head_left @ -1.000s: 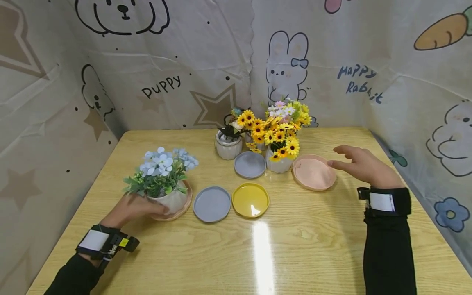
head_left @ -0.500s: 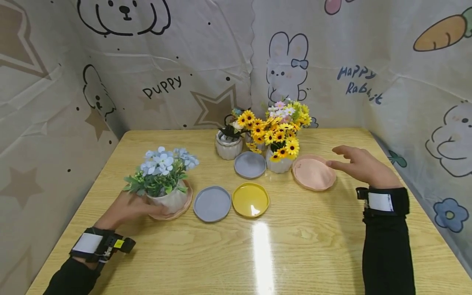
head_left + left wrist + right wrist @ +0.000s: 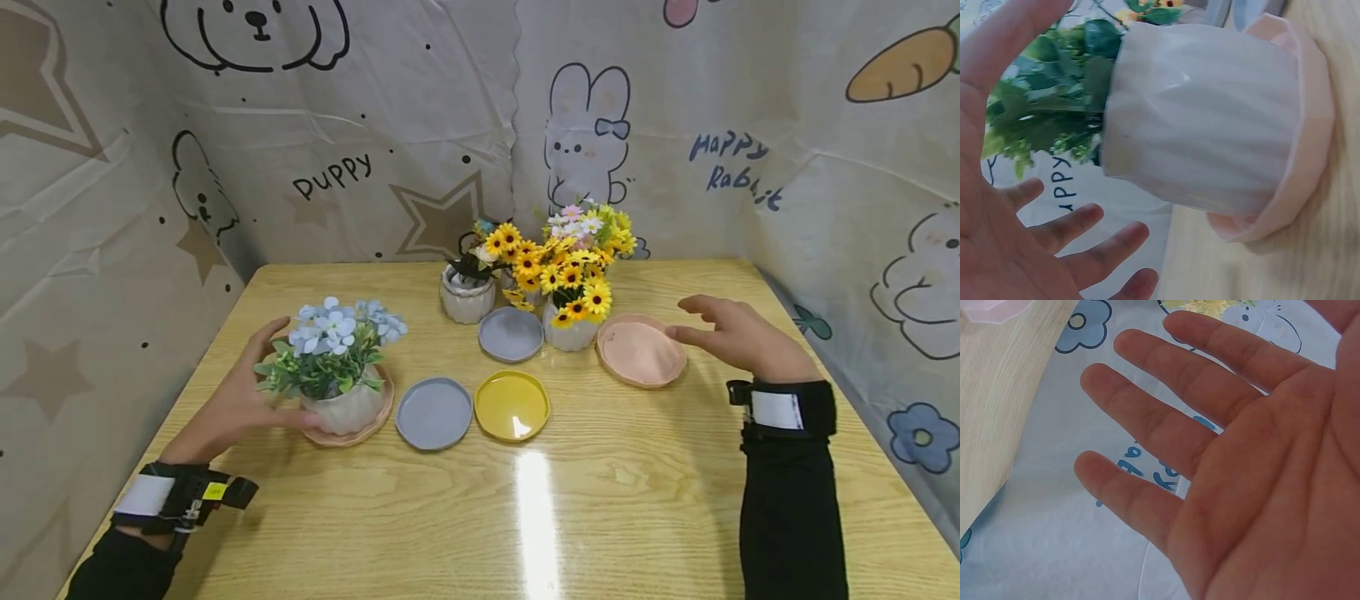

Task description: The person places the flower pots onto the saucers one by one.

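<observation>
A white ribbed flowerpot (image 3: 345, 408) with blue artificial flowers (image 3: 333, 329) and green leaves stands upright in a pink saucer (image 3: 381, 417) at the table's left. My left hand (image 3: 236, 408) is spread beside it, thumb in front and fingers behind. In the left wrist view the fingers (image 3: 1107, 253) are apart from the pot, with a gap between. On the other side, my right hand (image 3: 742, 337) hovers with relaxed, extended fingers over the right edge of an unoccupied pink saucer (image 3: 642, 352). The right wrist view shows its palm and fingers (image 3: 1154, 419) holding nothing.
Grey saucers (image 3: 434, 414) (image 3: 511, 335) and a yellow saucer (image 3: 512, 406) lie mid-table. Behind them, potted yellow flowers (image 3: 573, 279) and another white pot (image 3: 468, 296) cluster near the back edge. A printed curtain (image 3: 337, 108) surrounds the table (image 3: 637, 517).
My left hand has loosened from the flowerpot and drawn back to the left, its fingers now spread. The pot stays in its saucer. My right hand has hardly moved.
</observation>
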A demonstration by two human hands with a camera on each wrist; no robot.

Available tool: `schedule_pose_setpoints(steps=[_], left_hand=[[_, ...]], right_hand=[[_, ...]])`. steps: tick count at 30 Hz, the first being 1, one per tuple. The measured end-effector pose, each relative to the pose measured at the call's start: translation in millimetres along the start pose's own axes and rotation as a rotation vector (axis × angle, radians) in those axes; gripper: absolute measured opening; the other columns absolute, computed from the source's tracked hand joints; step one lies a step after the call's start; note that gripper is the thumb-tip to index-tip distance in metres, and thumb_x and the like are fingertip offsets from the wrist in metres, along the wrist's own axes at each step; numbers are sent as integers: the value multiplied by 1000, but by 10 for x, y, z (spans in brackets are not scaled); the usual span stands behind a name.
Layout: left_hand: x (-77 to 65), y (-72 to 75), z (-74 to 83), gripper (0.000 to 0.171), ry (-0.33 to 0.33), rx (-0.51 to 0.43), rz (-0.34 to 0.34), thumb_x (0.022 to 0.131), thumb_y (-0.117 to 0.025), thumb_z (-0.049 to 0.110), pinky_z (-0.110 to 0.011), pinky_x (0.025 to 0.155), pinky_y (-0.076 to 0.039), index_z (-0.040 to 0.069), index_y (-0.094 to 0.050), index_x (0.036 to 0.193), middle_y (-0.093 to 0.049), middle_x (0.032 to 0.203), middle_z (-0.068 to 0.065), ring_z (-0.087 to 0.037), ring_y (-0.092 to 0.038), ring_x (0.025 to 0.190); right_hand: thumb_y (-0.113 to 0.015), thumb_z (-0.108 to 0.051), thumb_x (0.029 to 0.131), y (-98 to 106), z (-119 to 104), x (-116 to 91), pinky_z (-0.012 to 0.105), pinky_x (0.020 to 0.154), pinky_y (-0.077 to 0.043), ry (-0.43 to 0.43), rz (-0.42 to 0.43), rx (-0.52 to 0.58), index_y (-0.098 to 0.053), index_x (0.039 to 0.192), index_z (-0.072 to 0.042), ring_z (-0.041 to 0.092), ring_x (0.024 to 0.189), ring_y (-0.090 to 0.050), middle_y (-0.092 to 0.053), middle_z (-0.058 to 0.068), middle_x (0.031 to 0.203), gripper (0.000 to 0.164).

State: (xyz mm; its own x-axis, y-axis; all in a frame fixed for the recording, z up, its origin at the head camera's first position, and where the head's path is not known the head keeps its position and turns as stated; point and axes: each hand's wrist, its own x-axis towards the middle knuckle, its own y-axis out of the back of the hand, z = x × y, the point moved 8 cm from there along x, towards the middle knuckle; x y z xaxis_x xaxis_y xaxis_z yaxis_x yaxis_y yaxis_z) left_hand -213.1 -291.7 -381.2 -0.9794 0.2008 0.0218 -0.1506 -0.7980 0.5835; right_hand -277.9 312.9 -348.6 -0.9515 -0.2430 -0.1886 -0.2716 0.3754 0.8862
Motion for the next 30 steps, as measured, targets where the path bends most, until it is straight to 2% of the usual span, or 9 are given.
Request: schedule_pose_setpoints(steps=[5,9,16,22,30], left_hand=[[-1,74,133,134,-68,-33,12,75,-94,5,-76,105,-30,34,-7,173,-26,170,-25,-56,-27,149],[13,144,279,133,-122,-35,13,76,-93,-1,-78,105,-31,35,-8,173,-25,170,-24,-61,-31,147],[119,264,674,128,-206,40,25,80,-92,1,-81,107,-33,35,-11,173,-25,171,-22,-59,-37,147],[302,301,974,128,-204,106,10,75,-96,9,-79,115,-25,36,-16,172,-28,172,-16,-52,-35,152],[521,204,1393,129,-231,204,-38,74,-99,20,-79,115,-28,39,-17,171,-27,174,-10,-46,-34,155]], right_hand=[[-62,-45,109,-2,6,-2,75,110,-41,-1,-2,4,-44,154,11,61,140,-43,-44,39,156,74],[-61,-46,108,-7,4,0,75,110,-41,0,-3,7,-44,155,11,61,140,-43,-44,39,156,76],[-62,-45,108,-3,-11,4,75,109,-42,11,3,5,-45,153,11,61,139,-44,-46,39,155,74],[-62,-47,108,-8,1,12,75,110,-41,-14,-5,0,-43,154,11,60,140,-43,-44,39,155,77],[-62,-45,108,2,17,16,75,110,-41,-25,-3,1,-43,155,11,60,140,-44,-44,40,155,76]])
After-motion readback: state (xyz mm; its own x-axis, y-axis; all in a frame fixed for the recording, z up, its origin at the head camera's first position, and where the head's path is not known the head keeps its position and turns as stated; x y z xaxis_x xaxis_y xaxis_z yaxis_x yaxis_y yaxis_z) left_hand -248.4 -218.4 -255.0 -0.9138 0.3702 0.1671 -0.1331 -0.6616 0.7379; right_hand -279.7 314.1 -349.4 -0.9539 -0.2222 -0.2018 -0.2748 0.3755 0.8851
